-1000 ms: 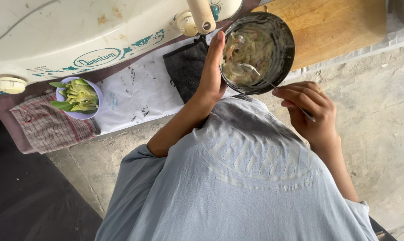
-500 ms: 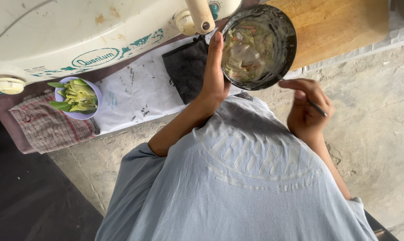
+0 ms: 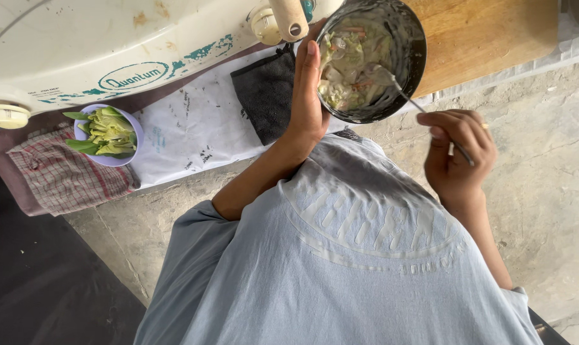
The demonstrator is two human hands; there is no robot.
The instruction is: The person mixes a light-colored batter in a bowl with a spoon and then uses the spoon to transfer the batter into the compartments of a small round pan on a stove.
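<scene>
Pressing flat against the side of the dark bowl (image 3: pixel 391 38), the left hand (image 3: pixel 306 102) has its fingers stretched straight toward 12 o'clock and its palm on the bowl's wall at the 9 o'clock side, so it steadies the bowl with an extended hand and does not close around it. The bowl sits near the top of the view, at about 1 o'clock from the person's grey shirt (image 3: pixel 353 255), and it holds a creamy mix of pale green and orange vegetable strips (image 3: pixel 347 67). The right hand (image 3: pixel 459 156) is at 5 o'clock from the bowl, outside its rim, and its fingers are clenched around the handle of a metal spoon (image 3: pixel 411 96); the spoon runs up toward 11 o'clock and its head lies in the mix. Behind the bowl, at its 3 o'clock side, lies a wooden board (image 3: pixel 487 35). At 9 o'clock from the left hand a dark cloth (image 3: pixel 264 96) lies on a white sheet (image 3: pixel 187 134). Farther toward 9 o'clock a small lilac bowl (image 3: pixel 131 131) with green leaves (image 3: pixel 107 131) stands touching a checked cloth (image 3: pixel 65 179). Above these, along the top edge, is a white appliance (image 3: pixel 78 38) with cream knobs, one of them (image 3: pixel 7 115) just beside the lilac bowl. The floor (image 3: pixel 545 160) under the right hand is bare concrete.
</scene>
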